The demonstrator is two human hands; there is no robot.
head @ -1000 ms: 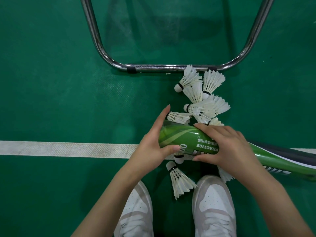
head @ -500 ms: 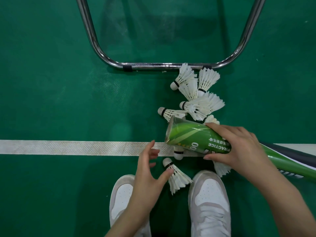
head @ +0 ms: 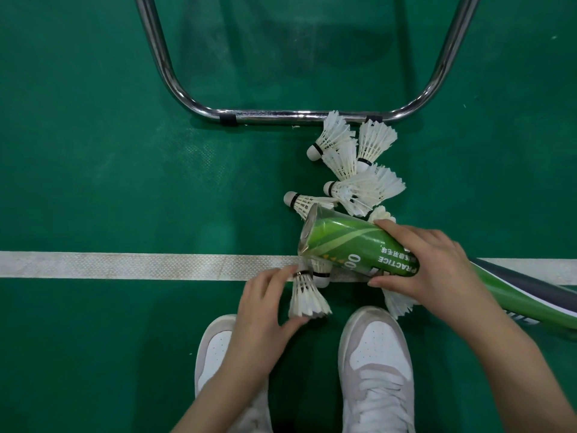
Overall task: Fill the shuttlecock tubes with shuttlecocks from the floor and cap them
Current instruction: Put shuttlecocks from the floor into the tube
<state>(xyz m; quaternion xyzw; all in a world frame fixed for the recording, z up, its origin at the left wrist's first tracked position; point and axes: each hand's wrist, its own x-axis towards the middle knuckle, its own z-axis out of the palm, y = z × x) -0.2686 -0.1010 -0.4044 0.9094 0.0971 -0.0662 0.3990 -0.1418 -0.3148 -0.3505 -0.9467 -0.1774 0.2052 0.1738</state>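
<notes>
The dark green textured sports floor (head: 93,182) fills the whole view, crossed from side to side by a white woven-looking court line (head: 125,265). At the top stands a bent chrome steel tube frame (head: 281,114), its bottom bar lying flat on the floor with two black clips on it. From the lower right a long green and black cardboard shuttlecock tube (head: 349,248) slants up toward the middle, its open mouth facing left just above the white line, the printed word PRACTICE showing upside down. The right hand (head: 427,267) wraps round this tube close to the mouth, fingers over the top and thumb underneath. Below are two white and pale grey lace-up trainers (head: 374,364), toes pointing up toward the line. The left hand (head: 262,310) is beside the left trainer, pinching a white feather shuttlecock with a black band (head: 307,300) between thumb and fingers, its cork end pointing up, just under the tube's mouth. A loose heap of white feather shuttlecocks (head: 359,170) lies on the floor between the tube and the chrome bar, the topmost feathers touching the bar. One more white shuttlecock (head: 398,304) pokes out from under the right hand, and another cork tip (head: 321,276) sits on the line beneath the tube.
</notes>
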